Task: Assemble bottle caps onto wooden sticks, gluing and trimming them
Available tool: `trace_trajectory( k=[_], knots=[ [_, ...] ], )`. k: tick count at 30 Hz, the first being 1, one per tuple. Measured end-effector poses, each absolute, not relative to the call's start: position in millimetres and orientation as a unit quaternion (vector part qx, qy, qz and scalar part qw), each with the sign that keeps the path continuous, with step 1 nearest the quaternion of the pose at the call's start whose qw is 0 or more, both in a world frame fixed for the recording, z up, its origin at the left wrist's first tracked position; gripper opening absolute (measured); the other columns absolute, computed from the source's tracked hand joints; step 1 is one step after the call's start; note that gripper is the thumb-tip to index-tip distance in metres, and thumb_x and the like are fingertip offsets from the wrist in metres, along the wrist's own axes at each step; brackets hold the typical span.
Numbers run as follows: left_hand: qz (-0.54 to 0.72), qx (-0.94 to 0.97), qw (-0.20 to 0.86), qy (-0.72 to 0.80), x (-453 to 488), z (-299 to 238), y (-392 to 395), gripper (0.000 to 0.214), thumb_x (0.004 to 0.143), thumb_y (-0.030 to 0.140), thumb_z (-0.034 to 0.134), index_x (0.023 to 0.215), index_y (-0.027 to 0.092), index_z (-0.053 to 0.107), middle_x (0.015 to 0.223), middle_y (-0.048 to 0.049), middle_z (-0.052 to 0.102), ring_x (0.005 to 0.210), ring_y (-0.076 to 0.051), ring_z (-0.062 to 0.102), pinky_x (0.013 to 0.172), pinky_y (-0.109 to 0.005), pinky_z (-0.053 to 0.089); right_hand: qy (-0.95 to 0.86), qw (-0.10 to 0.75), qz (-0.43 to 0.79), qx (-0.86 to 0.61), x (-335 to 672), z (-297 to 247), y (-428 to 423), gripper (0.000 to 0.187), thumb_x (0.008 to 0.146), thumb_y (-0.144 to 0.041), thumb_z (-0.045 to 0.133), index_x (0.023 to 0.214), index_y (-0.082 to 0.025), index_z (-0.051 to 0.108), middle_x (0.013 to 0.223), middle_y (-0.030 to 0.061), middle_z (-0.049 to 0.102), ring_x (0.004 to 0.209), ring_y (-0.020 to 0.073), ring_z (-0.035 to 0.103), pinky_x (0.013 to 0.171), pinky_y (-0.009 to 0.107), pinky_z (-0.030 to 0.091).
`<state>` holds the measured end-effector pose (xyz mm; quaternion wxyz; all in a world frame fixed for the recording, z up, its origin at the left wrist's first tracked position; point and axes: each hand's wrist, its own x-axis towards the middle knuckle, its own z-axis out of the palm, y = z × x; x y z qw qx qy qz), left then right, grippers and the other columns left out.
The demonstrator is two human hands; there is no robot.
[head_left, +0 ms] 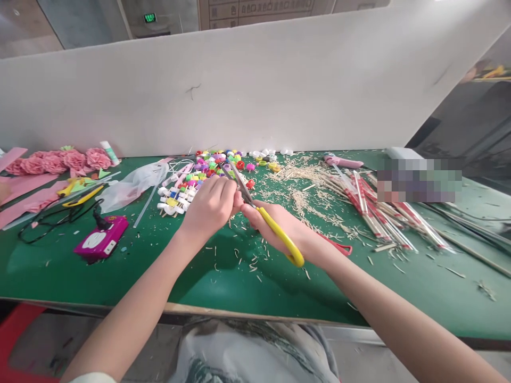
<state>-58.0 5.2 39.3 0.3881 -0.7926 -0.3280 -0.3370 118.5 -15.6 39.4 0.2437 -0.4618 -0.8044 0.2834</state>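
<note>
My right hand [279,226] is closed around the yellow handles of a pair of scissors [275,229], whose blades point up and left toward my other hand. My left hand [211,205] is closed in a pinch at the blades; what it pinches is too small to make out. Both hands hover over the green table [223,287] near its middle. Just behind the left hand lies a small raft of sticks with white and coloured bottle caps [178,194].
Loose coloured caps [223,157] and wood shavings [303,199] litter the table behind my hands. A bundle of wrapped sticks [379,213] lies right, a pink device with a black cable [101,239] left, pink paper flowers [59,162] far left, a white partition behind.
</note>
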Motion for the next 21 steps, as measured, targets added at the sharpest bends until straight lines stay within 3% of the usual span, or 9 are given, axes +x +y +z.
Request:
trace_trajectory(
  k=[6,14,21],
  knots=[
    [-0.353,-0.799,0.387,-0.296,-61.0,37.0,8.5,0.020,0.093,0.019,0.034,0.078,0.020,0.047,0.067,-0.0036,0.052,0.067,-0.020,0.052,0.063,-0.034,0.040,-0.817,0.250,0.240,-0.460,116.1,35.9,-15.4,0.053,0.090,-0.068,0.018,0.067,-0.023,0.032,0.056,-0.0021,0.040,0.048,0.0095,0.027,0.050,0.027,0.025],
    [-0.343,-0.779,0.437,-0.291,-48.6,42.3,3.1,0.021,0.091,0.019,0.036,0.074,0.021,0.047,0.064,-0.0029,0.051,0.063,-0.018,0.050,0.060,-0.033,0.041,-0.817,0.285,0.249,-0.435,121.7,32.6,-15.9,0.037,0.093,-0.048,0.022,0.067,-0.023,0.033,0.057,-0.0010,0.043,0.049,0.0102,0.032,0.052,0.027,0.029],
    [-0.362,-0.794,0.371,-0.317,-52.4,38.6,3.2,0.020,0.092,0.021,0.036,0.073,0.021,0.044,0.066,-0.0030,0.051,0.065,-0.017,0.052,0.061,-0.033,0.043,-0.816,0.265,0.252,-0.447,119.7,31.8,-15.2,0.042,0.089,-0.062,0.030,0.071,-0.024,0.031,0.057,-0.0029,0.039,0.050,0.0100,0.024,0.049,0.027,0.026]
  ],
)
